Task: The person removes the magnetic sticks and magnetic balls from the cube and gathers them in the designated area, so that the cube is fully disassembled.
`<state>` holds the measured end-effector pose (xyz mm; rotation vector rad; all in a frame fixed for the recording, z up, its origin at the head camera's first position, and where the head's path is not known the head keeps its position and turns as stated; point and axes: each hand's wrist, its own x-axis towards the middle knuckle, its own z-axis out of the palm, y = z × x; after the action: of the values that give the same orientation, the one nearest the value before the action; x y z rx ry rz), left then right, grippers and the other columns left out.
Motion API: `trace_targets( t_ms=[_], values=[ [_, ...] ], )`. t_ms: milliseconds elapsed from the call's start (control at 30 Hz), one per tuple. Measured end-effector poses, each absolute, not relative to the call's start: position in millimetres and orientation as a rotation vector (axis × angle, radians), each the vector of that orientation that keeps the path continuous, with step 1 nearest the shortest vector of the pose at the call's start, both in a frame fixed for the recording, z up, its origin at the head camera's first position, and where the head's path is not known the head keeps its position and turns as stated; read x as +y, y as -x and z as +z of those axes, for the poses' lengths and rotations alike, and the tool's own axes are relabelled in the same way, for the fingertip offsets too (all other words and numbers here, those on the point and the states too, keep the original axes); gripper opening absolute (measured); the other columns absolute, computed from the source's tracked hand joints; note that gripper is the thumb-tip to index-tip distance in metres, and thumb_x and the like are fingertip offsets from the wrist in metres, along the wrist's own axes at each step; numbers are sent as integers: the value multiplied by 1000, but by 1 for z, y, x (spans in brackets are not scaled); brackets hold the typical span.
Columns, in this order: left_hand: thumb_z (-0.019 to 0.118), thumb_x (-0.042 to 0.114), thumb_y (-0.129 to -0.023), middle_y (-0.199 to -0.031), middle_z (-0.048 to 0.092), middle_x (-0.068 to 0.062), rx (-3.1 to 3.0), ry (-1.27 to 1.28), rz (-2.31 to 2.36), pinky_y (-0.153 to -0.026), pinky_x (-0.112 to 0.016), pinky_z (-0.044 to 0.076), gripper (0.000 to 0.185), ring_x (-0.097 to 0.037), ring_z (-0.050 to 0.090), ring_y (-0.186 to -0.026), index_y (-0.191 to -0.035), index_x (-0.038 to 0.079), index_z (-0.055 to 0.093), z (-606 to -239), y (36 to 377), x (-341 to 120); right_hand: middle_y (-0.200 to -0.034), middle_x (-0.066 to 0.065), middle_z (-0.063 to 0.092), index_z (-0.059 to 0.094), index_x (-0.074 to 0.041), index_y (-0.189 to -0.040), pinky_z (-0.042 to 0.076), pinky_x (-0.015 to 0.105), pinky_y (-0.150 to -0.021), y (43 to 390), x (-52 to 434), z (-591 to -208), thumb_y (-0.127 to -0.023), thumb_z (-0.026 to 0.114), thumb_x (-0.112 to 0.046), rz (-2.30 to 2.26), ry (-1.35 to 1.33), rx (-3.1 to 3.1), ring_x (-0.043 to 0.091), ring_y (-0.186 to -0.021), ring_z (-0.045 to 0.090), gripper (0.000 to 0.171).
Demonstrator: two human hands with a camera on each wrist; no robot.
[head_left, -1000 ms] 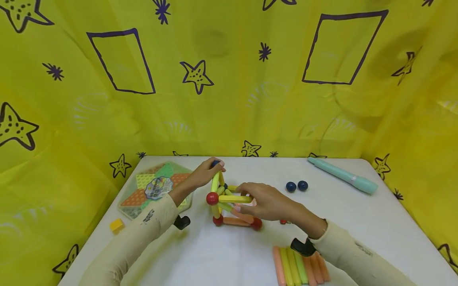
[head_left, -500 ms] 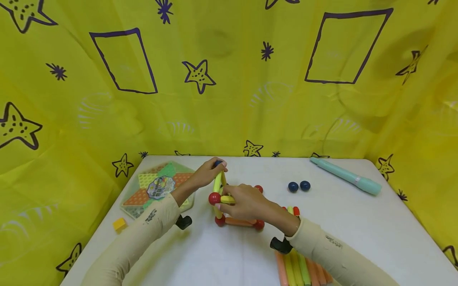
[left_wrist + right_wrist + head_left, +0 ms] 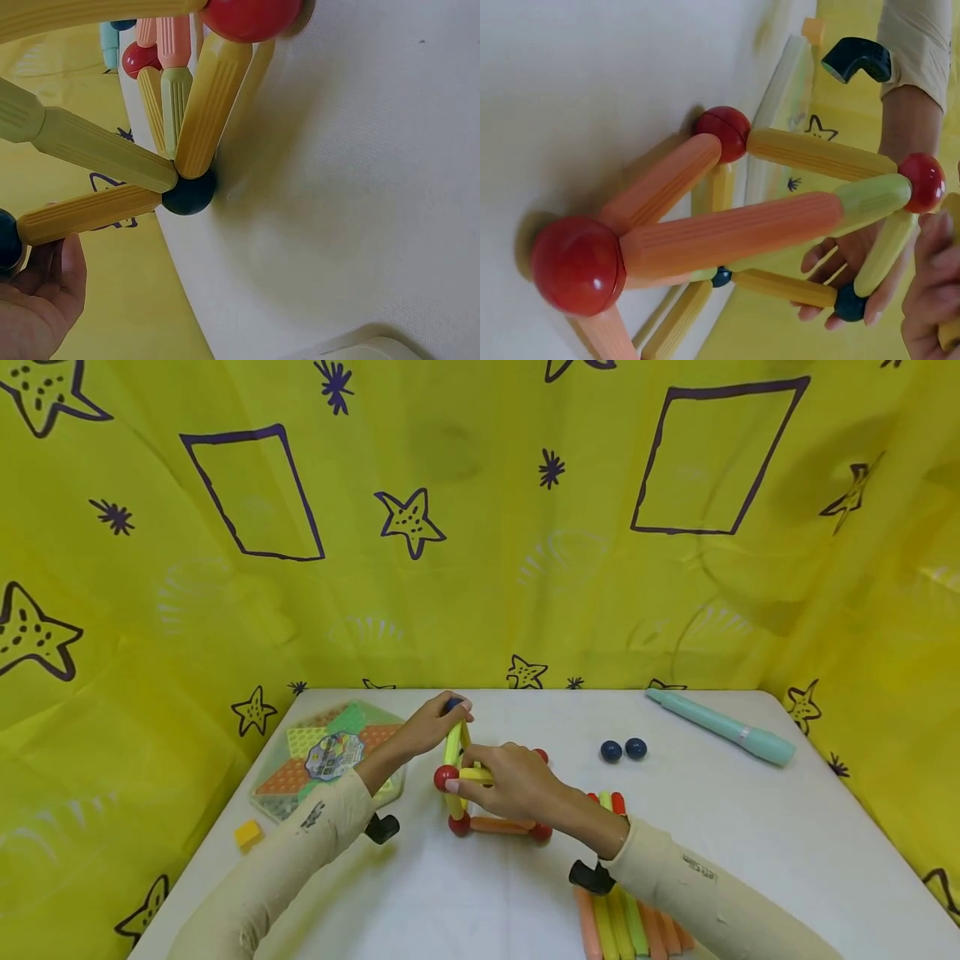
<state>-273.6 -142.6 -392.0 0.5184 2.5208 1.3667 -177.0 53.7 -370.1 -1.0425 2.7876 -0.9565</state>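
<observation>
A frame of fluted magnetic sticks and balls stands mid-table, its lower front orange stick (image 3: pixel 501 826) running between two red balls. My left hand (image 3: pixel 431 727) grips its upper dark blue ball (image 3: pixel 850 301) at the back left, with fingers beside a yellow stick (image 3: pixel 90 213). My right hand (image 3: pixel 516 781) pinches another yellow stick (image 3: pixel 476 774) close to the upper front red ball (image 3: pixel 446 777). Whether that stick touches the ball is hidden by the thumb. Green and orange sticks slant through the frame in the right wrist view, from the near red ball (image 3: pixel 579 266).
A row of coloured sticks (image 3: pixel 622 922) lies beneath my right forearm. Two loose dark blue balls (image 3: pixel 611 751) and a teal tapered tube (image 3: pixel 720 727) are at the right. At the left lie a hexagonal box (image 3: pixel 296 739) of coloured pieces and a yellow-orange cube (image 3: pixel 247 836).
My right hand has moved left along the yellow stick, from its right end to beside the upper red ball. The left hand keeps its grip on the dark blue ball.
</observation>
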Motion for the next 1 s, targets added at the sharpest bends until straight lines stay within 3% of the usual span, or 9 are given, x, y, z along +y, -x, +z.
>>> trace_targets(
  t_ms=[133, 233, 367, 533, 633, 833, 1000],
  values=[
    [40, 43, -108, -127, 64, -19, 2515, -524, 1360, -105, -50, 44, 48, -33, 59, -120, -134, 3, 50, -392, 274, -144, -76, -3, 57, 57, -14, -122, 44, 23, -56, 175, 63, -368, -99, 61, -25, -972, 991, 2643, 10, -60, 53, 26],
    [40, 43, -108, -127, 65, -18, 2521, -529, 1355, -106, -50, 42, 47, -33, 58, -122, -134, 4, 50, -391, 275, -144, -91, 1, 60, 49, -14, -135, 50, 26, -65, 174, 75, -366, -99, 55, -14, -971, 1015, 2529, 13, -73, 58, 37],
    [40, 42, -109, -128, 64, -19, 2521, -533, 1349, -109, -52, 40, 50, -33, 57, -124, -136, 1, 49, -392, 275, -144, -105, 2, 63, 38, -22, -147, 51, 27, -76, 173, 94, -365, -105, 49, -19, -999, 1066, 2419, 14, -89, 61, 43],
    [41, 42, -108, -127, 64, -19, 2529, -524, 1343, -110, -52, 39, 49, -33, 57, -124, -137, 3, 49, -393, 276, -143, -98, 6, 69, 34, -25, -148, 51, 27, -54, 173, 120, -366, -109, 43, -22, -1080, 1037, 2366, 12, -58, 57, 40],
    [42, 42, -108, -125, 66, -16, 2541, -519, 1342, -110, -52, 40, 47, -32, 58, -123, -135, 5, 50, -394, 276, -143, -100, 12, 69, 36, -27, -147, 47, 27, -43, 174, 137, -370, -108, 48, -22, -1152, 972, 2312, 15, -44, 52, 42],
    [41, 41, -109, -124, 66, -15, 2537, -530, 1339, -111, -52, 39, 46, -33, 57, -124, -135, 5, 50, -396, 276, -144, -122, 19, 61, 31, -31, -150, 42, 25, -43, 172, 174, -375, -95, 72, -21, -1305, 724, 2164, 18, -53, 55, 70],
    [41, 41, -109, -128, 64, -20, 2520, -538, 1345, -111, -52, 38, 49, -34, 56, -126, -137, 2, 49, -394, 277, -144, -127, 25, 55, 16, -23, -157, 49, 28, -49, 168, 208, -381, -87, 77, -12, -1314, 732, 2066, 12, -66, 58, 93]
  ],
)
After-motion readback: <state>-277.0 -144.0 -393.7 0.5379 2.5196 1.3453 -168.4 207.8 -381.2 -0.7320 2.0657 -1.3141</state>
